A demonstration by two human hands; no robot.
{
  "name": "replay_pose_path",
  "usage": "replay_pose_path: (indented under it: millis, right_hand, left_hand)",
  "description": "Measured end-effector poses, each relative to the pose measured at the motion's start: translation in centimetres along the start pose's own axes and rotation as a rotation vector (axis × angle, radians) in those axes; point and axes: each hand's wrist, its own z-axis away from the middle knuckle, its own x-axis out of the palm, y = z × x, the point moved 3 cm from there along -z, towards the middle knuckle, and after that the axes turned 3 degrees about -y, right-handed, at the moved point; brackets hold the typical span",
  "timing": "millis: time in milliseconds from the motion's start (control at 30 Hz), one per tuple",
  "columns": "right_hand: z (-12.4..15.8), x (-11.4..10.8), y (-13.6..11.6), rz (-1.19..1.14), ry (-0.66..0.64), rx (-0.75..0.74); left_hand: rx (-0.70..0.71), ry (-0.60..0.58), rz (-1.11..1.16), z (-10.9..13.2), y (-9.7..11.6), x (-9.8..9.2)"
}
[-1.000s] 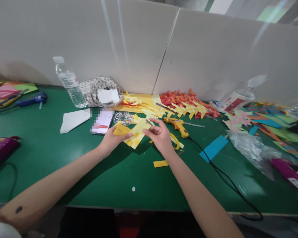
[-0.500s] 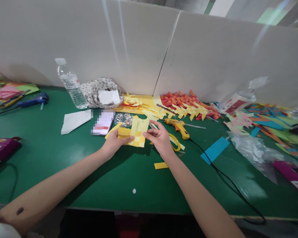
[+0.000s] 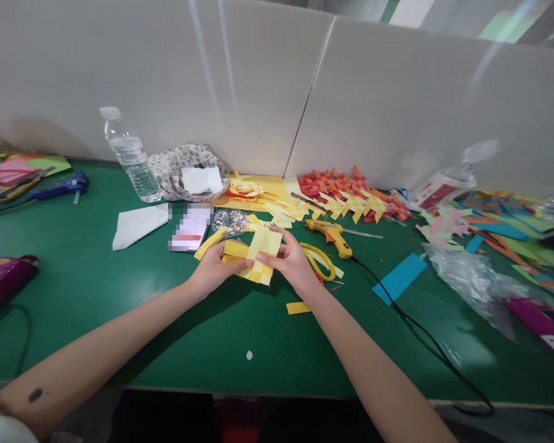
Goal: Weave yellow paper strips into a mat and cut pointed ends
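Apparently mid-weave: left hand and right hand pinch yellow checkered paper.
Next, its strips seem to need careful tightening.

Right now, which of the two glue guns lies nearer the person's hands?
The yellow glue gun, just right of the right hand pinching the woven yellow paper; the blue glue gun lies far toward the view's left edge.

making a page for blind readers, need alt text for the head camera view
A person's left hand and right hand hold a woven yellow paper piece above a green table. On it are a phone, a yellow glue gun and red-and-orange paper pieces, with a water bottle toward the left, before a pale partition.
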Motion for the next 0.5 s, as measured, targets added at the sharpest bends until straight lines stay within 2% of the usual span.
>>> replay_pose_path:
  millis: [100, 267, 367, 500]
  right_hand:
    - [0.0, -0.34, -0.26, 0.011, 0.015, -0.054]
    - [-0.07, -0.78, -0.44, 0.06, -0.002, -0.006]
    - [-0.11, -0.69, -0.35, 0.088, -0.022, -0.004]
    - [-0.03, -0.8, -0.52, 0.243, 0.015, -0.095]
  left_hand:
    - [-0.022, 0.008, 0.018, 0.04, 0.16, 0.04]
    - [0.007, 0.079, -0.033, -0.37, 0.26, -0.72]
    - [-0.024, 0.035, -0.058, -0.52, 0.06, -0.71]
    - [-0.023, -0.012, -0.061, -0.41, 0.08, -0.28]
